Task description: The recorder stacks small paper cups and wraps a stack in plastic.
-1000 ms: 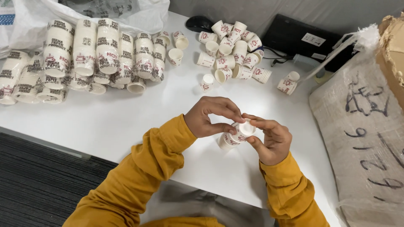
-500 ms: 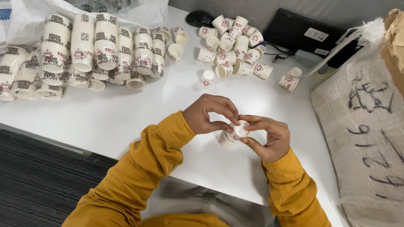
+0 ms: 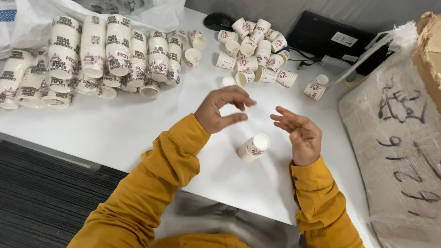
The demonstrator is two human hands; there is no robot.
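A short stack of small white paper cups (image 3: pixel 253 147) with red print lies on its side on the white table (image 3: pixel 115 128), between my two hands and touched by neither. My left hand (image 3: pixel 221 109) hovers above and to the left of it, fingers curled apart and holding nothing. My right hand (image 3: pixel 297 132) hangs just right of the stack, fingers spread and empty. Both arms wear mustard-yellow sleeves.
Wrapped sleeves of stacked cups (image 3: pixel 92 55) lie at the far left beside a plastic bag (image 3: pixel 138 14). A heap of loose cups (image 3: pixel 255 50) sits at the back middle, with two more cups (image 3: pixel 316 87) to its right. A woven sack (image 3: pixel 399 151) fills the right side; a black mouse (image 3: pixel 218 20) and dark case (image 3: pixel 330 41) lie behind.
Both hands held the cup stack together before; now they have let go and drawn apart, and the stack lies on the table.
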